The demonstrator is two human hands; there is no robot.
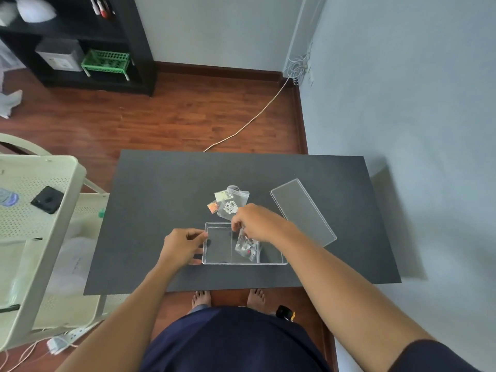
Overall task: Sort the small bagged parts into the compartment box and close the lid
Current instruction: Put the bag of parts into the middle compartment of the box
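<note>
**Placing a bagged part into the middle compartment of the clear box**

You are in the sorting step, with the lid not yet on. Your right hand [253, 223] pinches the top edge of a small clear bag [247, 245] between fingertips and thumb, and the bag hangs down into the compartment box [214, 261], over its middle section, just right of the first divider. Whether the bag's lower end already rests on the box floor cannot be told. Your left hand [181, 245] steadies the box at its left wall: the fingers are curled against the near-left corner, closed loosely on the wall rather than around anything loose.

The box is transparent, shallow and rectangular, sitting near the front centre of the dark table [150, 200]. Its left compartment looks empty; the right end is hidden under your forearm. The held bag is a crumpled zip pouch holding small pale parts with a touch of pink or red.

Just behind the box lies the remaining pile of bags [228, 201]: about three, one with an orange tint, one yellowish, one larger with white pieces and a printed label, overlapping each other. The lid [303, 210] is a flat clear panel, lying slantwise to the right of the box, apart from it.

The next move probably calls for letting the bag go once it lies inside its walls, then reaching back to the pile; the bags look slippery and light, so each wants a firm edge pinch
</note>
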